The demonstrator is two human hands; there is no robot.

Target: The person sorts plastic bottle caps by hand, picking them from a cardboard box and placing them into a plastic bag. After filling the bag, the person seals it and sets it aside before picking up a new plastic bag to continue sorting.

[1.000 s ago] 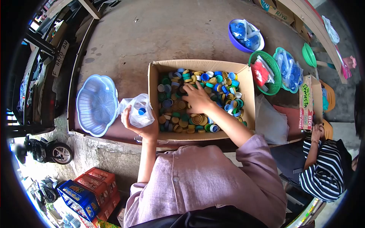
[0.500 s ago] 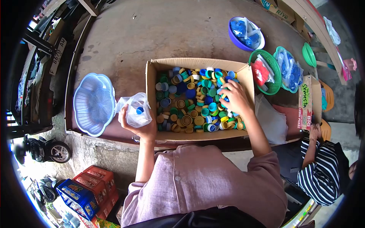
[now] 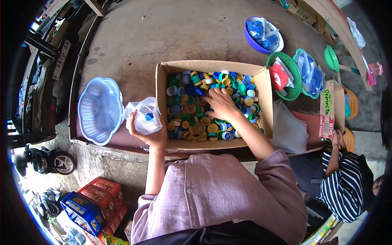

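A clear plastic bag is gripped in my left hand, beside the left wall of a cardboard box. One blue cap shows inside the bag. Loose plastic bottle caps in blue, green, yellow, white and tan fill the box. My right hand reaches in among them near the middle, palm down, with its fingers apart and touching the caps. Its fingertips are partly hidden by the pile, and I see no cap held in them. A dark blue piece lies just beyond the fingertips.
A pale blue basket stands left of the box. To the right are a green basket, a purple bowl and a teal basket with bagged caps. Plastic sheets lie nearby. A person in a striped sleeve sits at right.
My right hand has moved left from the box's right side to its middle, its fingers now spread over the caps. My left hand holds the bag in nearly the same spot.
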